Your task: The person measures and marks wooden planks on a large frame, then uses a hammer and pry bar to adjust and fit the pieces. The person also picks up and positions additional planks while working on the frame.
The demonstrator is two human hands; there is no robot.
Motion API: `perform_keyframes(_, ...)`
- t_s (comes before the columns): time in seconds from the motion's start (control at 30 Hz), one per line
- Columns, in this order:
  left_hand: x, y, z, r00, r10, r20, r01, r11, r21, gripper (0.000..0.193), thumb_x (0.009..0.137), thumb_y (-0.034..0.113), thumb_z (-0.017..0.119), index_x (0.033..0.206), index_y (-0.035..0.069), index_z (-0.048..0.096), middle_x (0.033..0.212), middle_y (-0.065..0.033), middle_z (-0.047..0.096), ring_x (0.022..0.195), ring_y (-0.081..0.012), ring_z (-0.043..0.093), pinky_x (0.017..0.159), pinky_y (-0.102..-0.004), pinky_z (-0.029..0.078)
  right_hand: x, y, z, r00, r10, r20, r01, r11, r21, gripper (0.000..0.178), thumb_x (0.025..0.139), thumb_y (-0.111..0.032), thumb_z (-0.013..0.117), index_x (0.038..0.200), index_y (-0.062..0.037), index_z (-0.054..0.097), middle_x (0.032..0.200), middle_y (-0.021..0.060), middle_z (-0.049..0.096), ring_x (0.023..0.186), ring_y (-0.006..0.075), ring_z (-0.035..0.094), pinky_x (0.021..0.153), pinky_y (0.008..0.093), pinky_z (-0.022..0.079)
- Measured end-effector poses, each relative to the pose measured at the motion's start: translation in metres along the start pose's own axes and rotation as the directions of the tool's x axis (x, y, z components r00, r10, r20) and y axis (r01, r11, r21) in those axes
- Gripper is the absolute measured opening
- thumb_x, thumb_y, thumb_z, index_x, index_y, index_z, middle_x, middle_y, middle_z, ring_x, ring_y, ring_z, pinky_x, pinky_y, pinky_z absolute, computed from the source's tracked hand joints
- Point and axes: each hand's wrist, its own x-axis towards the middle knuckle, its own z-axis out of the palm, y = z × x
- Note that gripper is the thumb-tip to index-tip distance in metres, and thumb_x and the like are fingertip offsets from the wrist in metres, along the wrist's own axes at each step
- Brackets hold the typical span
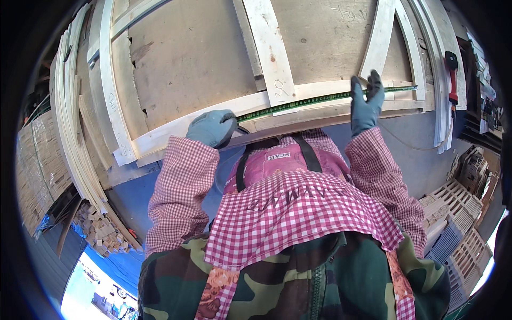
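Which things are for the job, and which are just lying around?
Seemingly for the job:
- tape, stretching from the left hand past the open right hand
- wooden frame, under the tape

Seemingly just lying around:
- red tool
- wood strips, far left
- scraps, lower left

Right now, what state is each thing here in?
Tape measure: blade pulled out
Gloved left hand: closed at the tape's left end
Gloved right hand: open
Timber frame: lying flat
Red-and-black hand tool: lying unheld
Wood offcuts: heaped loosely
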Motion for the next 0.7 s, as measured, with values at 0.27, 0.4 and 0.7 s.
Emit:
perform_keyframes(0.27,-0.093,-0.074,-0.035,0.997,-0.002,0.079,0.078,0.209,-0.975,0.029,0.084,0.023,0.064,0.093,-0.004,0.062,0.088,-0.0183,0.064,0.082,-0.03,0.064,0.08,-0.0403,0.053,-0.034,-0.061,-0.019,0.813,0.338,0.473,-0.536,0.753,0.383,0.054,0.094,-0.02,0.059,0.141,-0.0061,0.036,0.128,0.0129,0.053,0.116,0.0224,0.052,0.096,0.0319,0.043)
perform_keyframes(0.4,-0.085,-0.041,0.01,0.974,0.167,-0.156,-0.139,-0.105,-0.985,0.03,0.089,0.028,0.063,0.101,0.001,0.06,0.1,-0.0203,0.065,0.097,-0.0356,0.064,0.088,-0.0482,0.052,-0.067,-0.111,0.024,0.438,-0.063,0.897,-0.306,0.928,0.214,0.08,0.084,-0.027,0.071,0.147,-0.01,0.024,0.145,0.0181,0.036,0.135,0.0308,0.034,0.109,0.0441,0.033)
perform_keyframes(0.7,-0.01,0.074,0.089,0.948,-0.191,-0.253,-0.316,-0.509,-0.801,0.028,0.095,0.013,0.053,0.119,-0.001,0.053,0.111,-0.0119,0.062,0.096,-0.021,0.064,0.081,-0.0325,0.056,-0.071,-0.126,0.047,0.045,-0.025,0.999,0.011,1.0,0.025,0.11,0.073,-0.036,0.079,0.152,-0.0104,0.007,0.144,0.0229,0.032,0.134,0.0328,0.034,0.111,0.0389,0.03)
